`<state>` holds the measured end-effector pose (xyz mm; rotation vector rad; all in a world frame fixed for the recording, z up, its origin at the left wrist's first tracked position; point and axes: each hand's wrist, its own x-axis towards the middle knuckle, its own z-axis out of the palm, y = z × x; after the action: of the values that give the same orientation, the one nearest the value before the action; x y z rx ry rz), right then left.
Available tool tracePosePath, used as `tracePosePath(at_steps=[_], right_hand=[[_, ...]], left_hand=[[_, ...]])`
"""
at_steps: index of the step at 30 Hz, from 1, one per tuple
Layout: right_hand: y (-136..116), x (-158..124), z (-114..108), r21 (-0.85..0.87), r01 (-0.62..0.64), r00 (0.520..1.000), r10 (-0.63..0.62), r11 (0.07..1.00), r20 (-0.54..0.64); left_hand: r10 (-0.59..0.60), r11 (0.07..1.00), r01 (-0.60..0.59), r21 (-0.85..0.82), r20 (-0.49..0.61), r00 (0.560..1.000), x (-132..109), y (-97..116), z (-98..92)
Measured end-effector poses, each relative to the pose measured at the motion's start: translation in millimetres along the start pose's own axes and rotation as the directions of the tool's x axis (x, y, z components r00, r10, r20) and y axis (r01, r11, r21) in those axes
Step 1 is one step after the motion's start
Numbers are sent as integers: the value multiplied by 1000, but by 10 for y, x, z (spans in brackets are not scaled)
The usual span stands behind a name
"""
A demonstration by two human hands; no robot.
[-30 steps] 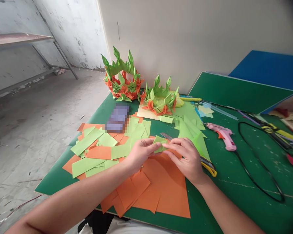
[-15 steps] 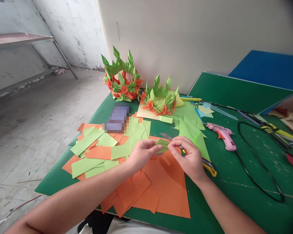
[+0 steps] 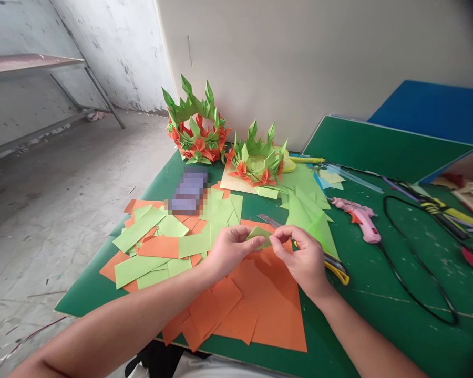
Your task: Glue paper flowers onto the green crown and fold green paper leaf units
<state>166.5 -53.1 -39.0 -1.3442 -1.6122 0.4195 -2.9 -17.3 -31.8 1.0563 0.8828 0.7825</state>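
**A:** Where is the green paper (image 3: 259,236)?

**B:** In the air between the two hands. It is just above the orange sheets (image 3: 268,299) in the middle of the table (image 3: 378,294), toward the near edge.

**A:** Which hand has it?

**B:** Both. The left hand (image 3: 228,249) has its grip clamped on the left end, thumb on top and fingers beneath. The right hand (image 3: 303,260) pinches the right end, thumb and forefinger closed on the edge.

**A:** How does it lie?

**B:** It's a small folded piece. Its long axis runs left to right, from one grip to the other, and its flat face is tipped up toward the camera. Neither hand is nearer, since each touches its own end, and the fingertips almost meet across it.

**A:** What's close by?

**B:** A metal ruler (image 3: 266,219) lies just beyond it on the far side. A yellow cutter (image 3: 337,269) sits just right of the right hand, partly hidden by it. The pink glue gun (image 3: 358,216) is farther right, well apart. Loose green strips (image 3: 142,231) are spread to the left.
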Motion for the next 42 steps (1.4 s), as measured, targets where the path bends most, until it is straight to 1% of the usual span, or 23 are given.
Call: tracePosePath(at_steps=[2,4,7,9,12,16,18,20,23,27,29,32,34,35,37,39,40,42], right_hand=[[4,-4,7,39,-46,999,46,998,2],[6,-5,16,141,-118,993,114,983,34],[-1,3,21,289,-249,964,208,924,165],[-8,11,17,315,-293,946,226,903,233],[-8,17,10,295,-264,954,204,918,220],[16,12,1,251,-219,966,173,943,192],[33,9,-3,263,-229,966,184,937,183],[47,10,-3,295,-248,963,203,922,178],[49,19,3,361,-280,955,221,889,197],[29,29,8,422,-278,953,190,863,238],[27,28,3,433,-252,960,167,866,225],[37,28,-12,398,-197,970,120,896,209],[44,29,-25,328,-135,973,63,935,222],[46,30,-31,271,-86,974,23,959,226],[46,31,-41,112,54,974,-77,992,212],[41,32,-46,-48,206,962,-193,977,194],[39,32,-46,-95,270,948,-247,958,203],[37,31,-44,-113,362,910,-324,925,259]], left_hand=[[-2,1000,2,13,-13,1000,1,-7,-5],[-5,1000,6,24,-19,1000,0,-9,-16],[-12,998,14,65,-34,999,-1,11,-40],[-24,995,27,93,-35,999,2,37,-51],[-58,997,57,56,8,998,13,75,-57],[-146,982,151,-110,54,988,33,92,-62],[-165,969,169,-179,40,986,43,87,-69],[-154,961,155,-231,22,988,51,82,-75],[-149,953,146,-265,10,989,56,89,-71],[-200,929,191,-318,5,980,44,118,-50],[-206,924,195,-330,3,979,35,121,-45],[-129,941,126,-314,9,992,26,101,-54],[-81,962,85,-258,29,996,27,79,-65],[-72,974,78,-214,34,997,29,69,-71],[-78,988,82,-131,32,996,40,50,-80],[-100,989,103,-103,36,994,53,38,-82],[-113,987,117,-107,44,993,58,36,-80],[-134,985,140,-105,56,989,64,40,-75]])
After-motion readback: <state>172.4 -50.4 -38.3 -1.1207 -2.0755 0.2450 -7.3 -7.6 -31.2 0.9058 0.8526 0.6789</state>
